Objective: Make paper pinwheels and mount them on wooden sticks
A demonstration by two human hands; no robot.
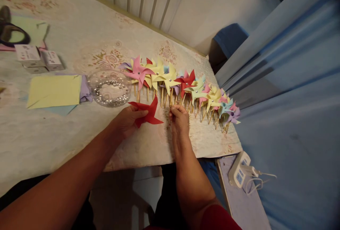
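My left hand (129,120) grips a red paper pinwheel (150,114) with its thumb on top; the blades spread to the right of the fingers. No stick shows on this pinwheel. My right hand (180,116) is closed in a pinch just below a yellow pinwheel (170,79). Whether its fingertips hold that pinwheel's stick or some small piece, I cannot make out. Beyond both hands runs a row of finished-looking pinwheels on wooden sticks, with a pink one (139,73), another red one (186,82) and a purple one (233,115) among them.
A clear round dish (109,87) of small shiny metal pieces stands left of the row. Yellow paper sheets (54,91), small white boxes (29,55) and scissors (13,33) lie farther left. A power strip (239,169) with a white cable sits beyond the table's right corner, beside a blue curtain (292,123).
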